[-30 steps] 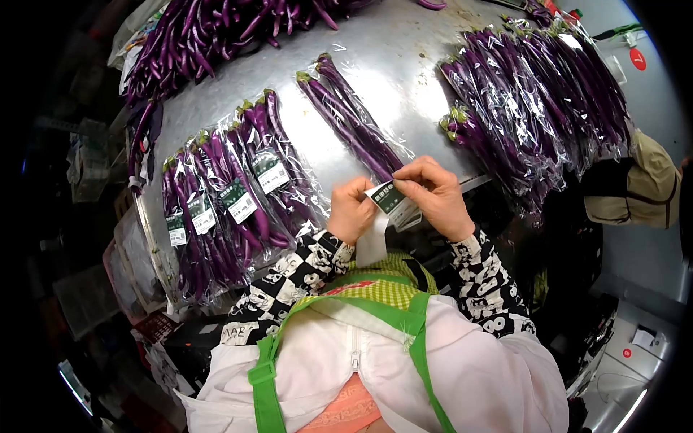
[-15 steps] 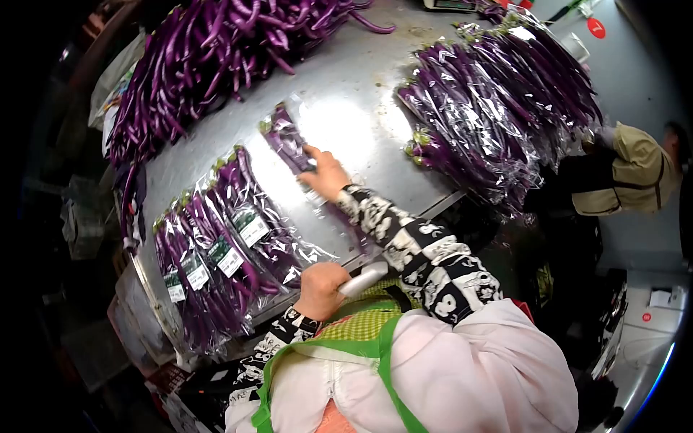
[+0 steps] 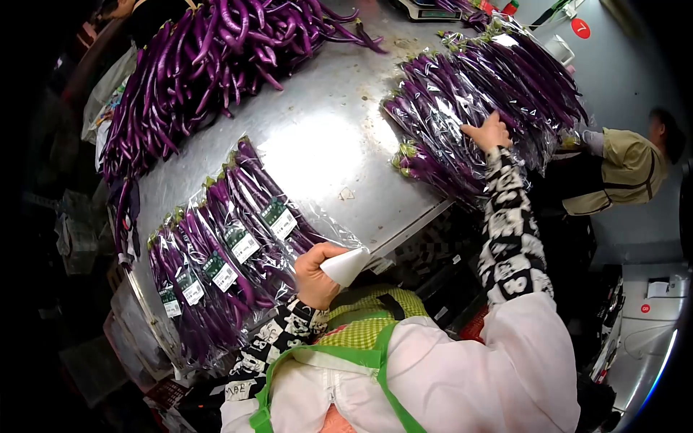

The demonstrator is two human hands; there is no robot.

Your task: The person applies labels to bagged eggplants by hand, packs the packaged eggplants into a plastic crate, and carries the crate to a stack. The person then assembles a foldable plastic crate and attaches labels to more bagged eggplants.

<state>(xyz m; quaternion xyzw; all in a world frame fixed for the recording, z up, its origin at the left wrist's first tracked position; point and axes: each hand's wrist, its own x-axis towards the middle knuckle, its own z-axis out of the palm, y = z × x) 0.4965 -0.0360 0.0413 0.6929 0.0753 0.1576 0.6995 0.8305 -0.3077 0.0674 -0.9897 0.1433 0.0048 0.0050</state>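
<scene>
Bagged eggplants (image 3: 426,119) heaped at two o'clock in the view, and here's the right hand (image 3: 489,134) on top of them! Thumb set apart from the fingers, touching the plastic; whether they pinch a bag, I can't tell.

No label that I can make out on that heap, so by the look of it this is the share left over, and it's a big one.

Down at seven o'clock, the left hand (image 3: 317,276) has its fingers curled tight around some white paper (image 3: 346,267), its loose end poking out towards two o'clock.

Just beyond it, at eight o'clock, the finished side, I'd judge: labelled bags (image 3: 254,287) in a slanting row, side by side, stems pointing up towards eleven. Five labels (image 3: 244,247) in sight, green and white. Well short of halfway between the two groups, I'd say.

Between them, bare metal desk (image 3: 354,191), shining. Out at half past ten, a great pile of loose eggplants (image 3: 224,54), no bags on those. And near three o'clock, past the desk, another person (image 3: 628,162) in a tan top.
</scene>
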